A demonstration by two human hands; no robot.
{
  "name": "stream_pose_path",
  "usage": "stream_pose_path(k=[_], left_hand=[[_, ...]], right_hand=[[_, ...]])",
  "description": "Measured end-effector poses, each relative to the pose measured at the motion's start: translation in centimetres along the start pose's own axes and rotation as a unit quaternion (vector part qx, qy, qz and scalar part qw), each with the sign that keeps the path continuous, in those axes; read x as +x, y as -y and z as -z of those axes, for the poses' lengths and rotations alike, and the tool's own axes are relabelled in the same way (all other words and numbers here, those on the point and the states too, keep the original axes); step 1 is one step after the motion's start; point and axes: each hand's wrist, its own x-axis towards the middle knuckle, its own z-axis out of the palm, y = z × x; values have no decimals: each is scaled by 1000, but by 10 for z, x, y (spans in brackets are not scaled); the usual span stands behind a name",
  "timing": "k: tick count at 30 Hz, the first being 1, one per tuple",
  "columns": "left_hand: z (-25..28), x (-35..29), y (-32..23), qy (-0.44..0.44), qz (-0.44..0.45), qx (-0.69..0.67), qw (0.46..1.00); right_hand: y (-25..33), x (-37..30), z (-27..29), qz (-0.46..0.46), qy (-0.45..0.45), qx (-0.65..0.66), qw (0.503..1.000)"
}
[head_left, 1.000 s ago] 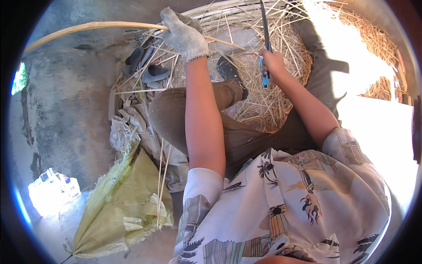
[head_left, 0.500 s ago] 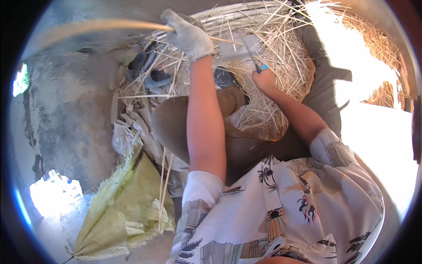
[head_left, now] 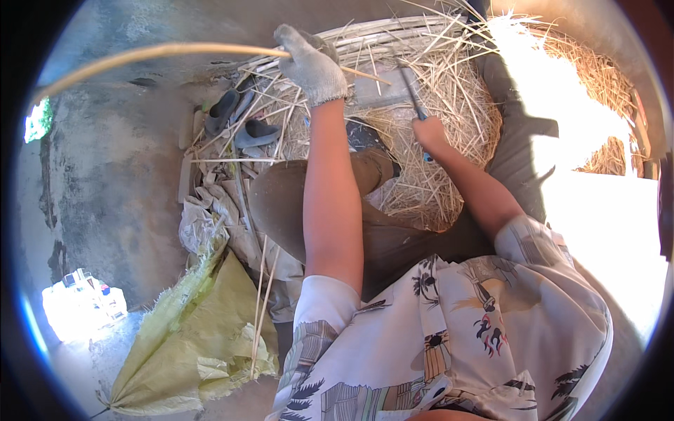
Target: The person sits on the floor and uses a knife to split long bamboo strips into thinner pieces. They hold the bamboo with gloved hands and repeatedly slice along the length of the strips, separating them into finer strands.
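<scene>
My left hand (head_left: 312, 69), in a pale knitted work glove, is closed around a long tan cane or bamboo strip (head_left: 168, 49). The strip arches away to the left edge of the view, and its short end pokes out to the right of the glove. My bare right hand (head_left: 430, 133) grips a knife (head_left: 410, 88) by its dark handle, blade pointing up and away. A bit of blue shows below that fist. The blade is near the strip's short end but apart from it. Beneath both lies a flat grey block (head_left: 382, 93) among shavings.
Straw-like shavings (head_left: 449, 105) cover the floor around my legs. Grey shoes (head_left: 256, 133) lie at the left, near a yellow-green woven sack (head_left: 196, 344) and thin loose strips (head_left: 261, 302). Another shavings heap (head_left: 604, 91) sits at the far right, partly in bright sunlight.
My left hand has shifted slightly right and nearer, and the strip, blurred before, now looks steadier. My right hand has come slightly nearer; the blue part now shows below the fist instead of above it.
</scene>
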Motion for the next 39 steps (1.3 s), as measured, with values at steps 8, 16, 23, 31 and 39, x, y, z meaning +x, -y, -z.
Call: stream_pose_path(k=[8, 16, 23, 31, 39], left_hand=[[36, -5, -3, -51, 18, -39, 998], [26, -8, -1, -34, 6, -35, 999], [19, -9, 1, -96, -2, -60, 994], [31, -14, 13, -226, 80, -52, 969], [13, -16, 17, -123, 56, -83, 987]], right_hand=[[175, -10, 131, 195, -5, 322, 927], [69, -26, 41, 136, 78, -11, 988], [119, -37, 51, 173, 19, 259, 950], [104, -26, 51, 11, 150, 129, 980], [5, -18, 19, 81, 57, -8, 995]])
